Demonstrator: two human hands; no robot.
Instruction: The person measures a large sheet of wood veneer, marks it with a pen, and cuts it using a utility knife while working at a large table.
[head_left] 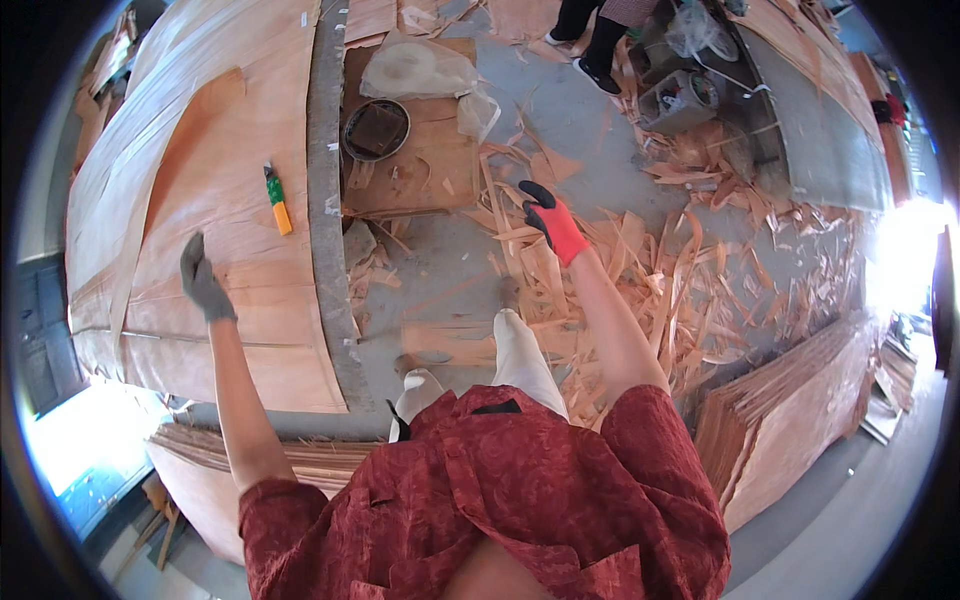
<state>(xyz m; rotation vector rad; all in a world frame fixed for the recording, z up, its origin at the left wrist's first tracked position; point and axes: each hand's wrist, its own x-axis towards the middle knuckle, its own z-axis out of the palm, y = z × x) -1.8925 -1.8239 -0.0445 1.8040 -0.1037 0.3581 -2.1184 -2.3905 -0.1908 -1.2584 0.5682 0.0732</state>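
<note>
My left hand [206, 283], in a grey glove, is over the wide stack of thin wood veneer sheets [270, 120] on the left. Its fingers reach forward, close to one another, and nothing shows in them; whether they touch the veneer I cannot tell. To the right of that hand, a green and yellow utility knife [278, 203] lies on the top sheet. My right hand [555, 224] wears a red glove with black fingers. It hangs above the floor scraps, fingers bent and apart, holding nothing. A raised, curling veneer strip [190, 135] lies farther up the stack.
Veneer scraps [630, 270] litter the floor on the right. Ahead, a round black pan [376, 130] and a plastic bag [420, 70] rest on a wooden board [420, 185]. Sheet stacks [790, 425] stand at both sides. Another person's legs [600, 45] show at the far end.
</note>
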